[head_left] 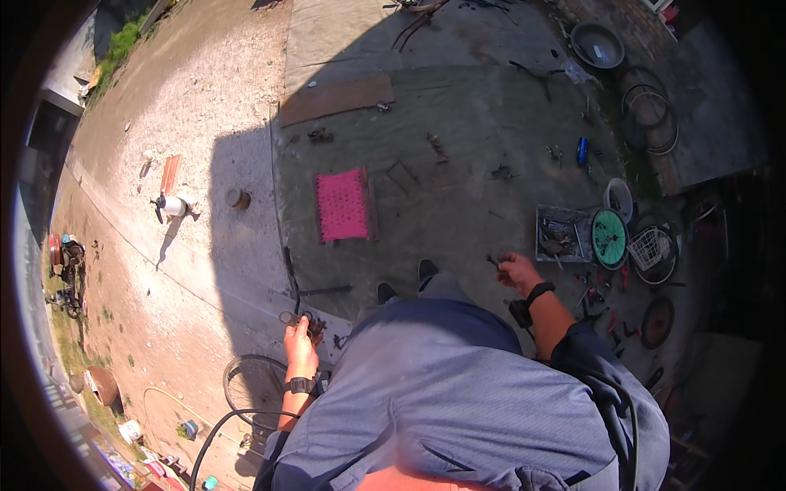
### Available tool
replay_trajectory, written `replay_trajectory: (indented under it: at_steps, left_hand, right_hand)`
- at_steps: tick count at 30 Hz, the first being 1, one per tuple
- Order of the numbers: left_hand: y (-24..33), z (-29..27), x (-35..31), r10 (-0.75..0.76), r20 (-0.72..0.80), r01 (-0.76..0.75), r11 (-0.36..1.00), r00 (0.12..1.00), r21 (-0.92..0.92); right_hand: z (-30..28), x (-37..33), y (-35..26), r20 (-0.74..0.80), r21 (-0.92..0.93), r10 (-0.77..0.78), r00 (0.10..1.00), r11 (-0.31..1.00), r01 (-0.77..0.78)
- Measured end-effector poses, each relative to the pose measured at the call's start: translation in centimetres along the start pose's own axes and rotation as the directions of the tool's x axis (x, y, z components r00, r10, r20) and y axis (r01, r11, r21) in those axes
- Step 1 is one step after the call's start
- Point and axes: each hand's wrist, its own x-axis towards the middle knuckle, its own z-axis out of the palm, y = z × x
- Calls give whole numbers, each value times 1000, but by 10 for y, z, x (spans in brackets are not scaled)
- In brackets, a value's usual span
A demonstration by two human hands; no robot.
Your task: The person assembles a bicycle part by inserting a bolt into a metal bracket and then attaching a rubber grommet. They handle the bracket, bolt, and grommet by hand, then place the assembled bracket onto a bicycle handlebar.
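My left hand (301,353) is closed around a small cluster of dark metal parts (314,326). A round ring-like piece shows at its top, but I cannot make out the exact kind. My right hand (517,273) is pinched on a short dark piece (494,262), too small to name. Past my feet stands a low stool with a bright pink woven seat (342,206). To the right of my right hand sits a grey crate of metal parts (543,237), beside a green round basin (609,239).
Loose tools (591,295) and a small wheel (657,322) lie at right, near a white basket (651,248). A bicycle wheel (231,385) lies by my left forearm. Farther off are a white spray bottle (173,205), a brown board (340,98) and a metal basin (598,45).
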Motion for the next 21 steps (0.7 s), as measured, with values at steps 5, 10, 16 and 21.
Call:
replay_trajectory:
  at_steps: [5, 10, 16, 21]
  left_hand:
    - [14, 35, 5, 28, 16, -29, 999, 999, 31]
    - [25, 65, 8, 32, -5, -31, 997, 999, 69]
    - [33, 94, 3, 43, 41, -46, 996, 998, 71]
    - [34, 108, -3, 27, 26, -29, 998, 999, 57]
  right_hand:
    - [-22, 4, -2, -13, 61, 37, 999, 998, -36]
    - [-45, 19, -8, -18, 118, 42, 999, 992, -40]
    - [-63, 36, -15, -1, 146, 43, 999, 988, -42]
    - [-75, 50, -12, 14, 198, 43, 999, 979, -45]
